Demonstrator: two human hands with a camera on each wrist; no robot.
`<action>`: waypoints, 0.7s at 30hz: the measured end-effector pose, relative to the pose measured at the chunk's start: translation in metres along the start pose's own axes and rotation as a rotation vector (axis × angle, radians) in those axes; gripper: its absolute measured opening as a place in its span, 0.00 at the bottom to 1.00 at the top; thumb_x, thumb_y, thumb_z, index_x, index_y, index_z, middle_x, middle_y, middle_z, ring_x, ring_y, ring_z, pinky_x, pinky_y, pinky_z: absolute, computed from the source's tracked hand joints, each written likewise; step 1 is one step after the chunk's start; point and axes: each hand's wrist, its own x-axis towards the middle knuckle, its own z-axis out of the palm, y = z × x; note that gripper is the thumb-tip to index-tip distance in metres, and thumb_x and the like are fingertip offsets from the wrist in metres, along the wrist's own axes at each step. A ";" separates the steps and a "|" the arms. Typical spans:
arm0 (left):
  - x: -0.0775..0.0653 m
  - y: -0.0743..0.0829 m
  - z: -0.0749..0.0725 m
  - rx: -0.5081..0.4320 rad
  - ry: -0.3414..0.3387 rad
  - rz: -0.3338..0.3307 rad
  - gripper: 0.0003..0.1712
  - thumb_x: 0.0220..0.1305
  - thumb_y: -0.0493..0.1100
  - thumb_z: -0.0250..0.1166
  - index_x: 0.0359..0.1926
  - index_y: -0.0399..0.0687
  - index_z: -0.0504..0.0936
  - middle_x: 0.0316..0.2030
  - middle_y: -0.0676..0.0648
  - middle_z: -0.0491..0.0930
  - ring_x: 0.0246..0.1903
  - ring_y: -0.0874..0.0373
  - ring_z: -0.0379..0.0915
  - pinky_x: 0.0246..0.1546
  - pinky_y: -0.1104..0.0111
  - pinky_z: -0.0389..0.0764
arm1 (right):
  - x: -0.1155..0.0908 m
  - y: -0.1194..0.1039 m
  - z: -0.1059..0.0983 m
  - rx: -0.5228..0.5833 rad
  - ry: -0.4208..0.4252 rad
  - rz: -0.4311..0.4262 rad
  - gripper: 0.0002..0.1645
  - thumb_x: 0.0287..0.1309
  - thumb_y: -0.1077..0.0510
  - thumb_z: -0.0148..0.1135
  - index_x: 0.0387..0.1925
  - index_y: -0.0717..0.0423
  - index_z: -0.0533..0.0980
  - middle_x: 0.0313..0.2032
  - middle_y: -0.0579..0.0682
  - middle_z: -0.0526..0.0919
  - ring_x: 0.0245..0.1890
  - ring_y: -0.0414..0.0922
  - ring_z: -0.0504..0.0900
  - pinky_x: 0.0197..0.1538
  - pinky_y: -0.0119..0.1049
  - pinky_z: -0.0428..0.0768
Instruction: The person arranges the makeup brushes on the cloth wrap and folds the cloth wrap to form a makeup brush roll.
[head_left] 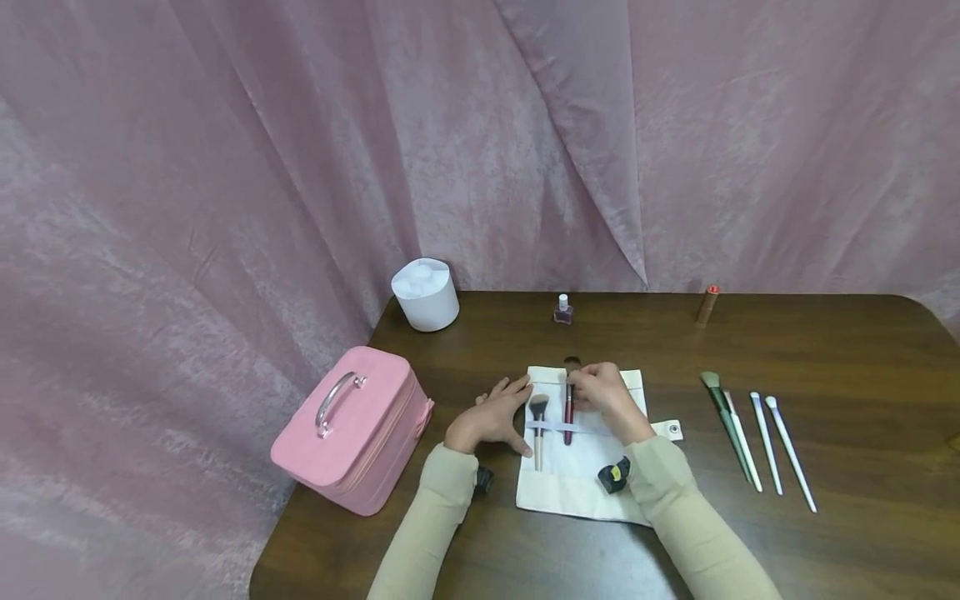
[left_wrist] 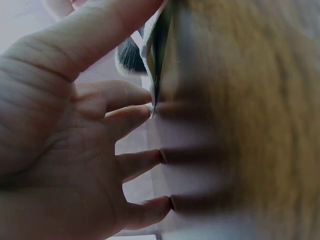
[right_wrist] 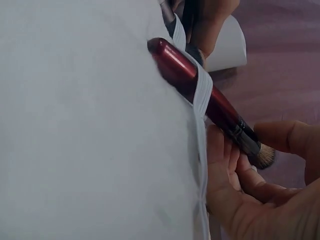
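Note:
A white cloth brush roll [head_left: 570, 479] lies unfolded on the table, with a pale elastic band [right_wrist: 202, 90] across it. My right hand [head_left: 602, 392] pinches a red-handled makeup brush [right_wrist: 175, 65] near its dark ferrule; the handle runs under the band. In the right wrist view its bristles show past the fingers. At the roll's left edge my left hand [head_left: 495, 418] has its fingers spread, with fingertips touching the cloth edge and table. Beside that hand, a dark-bristled brush with a pale handle [head_left: 538, 454] sits under the band.
Right of the roll lie a green brush [head_left: 731, 433] and several slim white-handled brushes [head_left: 791, 454]. A pink case [head_left: 352, 425] stands at the left. Along the back are a white tissue holder [head_left: 427, 298], a nail polish bottle [head_left: 563, 312] and a brown tube [head_left: 707, 307].

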 end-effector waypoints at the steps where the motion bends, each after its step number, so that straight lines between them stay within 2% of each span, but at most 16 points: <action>1: 0.000 0.000 0.000 0.003 0.002 -0.001 0.64 0.46 0.52 0.84 0.79 0.47 0.57 0.80 0.51 0.45 0.78 0.44 0.36 0.68 0.35 0.50 | 0.000 0.000 0.000 -0.003 -0.002 0.008 0.13 0.64 0.64 0.56 0.43 0.73 0.74 0.31 0.55 0.78 0.27 0.42 0.79 0.33 0.34 0.84; 7: 0.000 -0.001 -0.001 -0.007 0.003 -0.001 0.65 0.45 0.52 0.84 0.79 0.46 0.57 0.80 0.51 0.45 0.78 0.43 0.36 0.68 0.34 0.49 | 0.000 0.001 0.001 -0.007 0.000 0.050 0.15 0.66 0.63 0.55 0.46 0.74 0.74 0.28 0.54 0.77 0.25 0.43 0.79 0.30 0.34 0.84; 16: 0.003 -0.002 -0.003 0.007 0.003 0.003 0.64 0.46 0.52 0.84 0.79 0.47 0.56 0.80 0.51 0.45 0.78 0.43 0.36 0.68 0.34 0.50 | -0.001 0.000 0.003 -0.064 0.001 0.069 0.11 0.66 0.62 0.56 0.39 0.70 0.75 0.25 0.54 0.78 0.21 0.43 0.79 0.28 0.34 0.83; 21: 0.002 -0.001 -0.002 0.000 -0.006 0.004 0.64 0.46 0.52 0.84 0.79 0.46 0.56 0.80 0.51 0.45 0.78 0.43 0.36 0.68 0.35 0.50 | -0.005 0.000 0.003 -0.119 0.021 0.057 0.12 0.65 0.60 0.58 0.35 0.69 0.76 0.21 0.53 0.79 0.18 0.42 0.79 0.24 0.33 0.81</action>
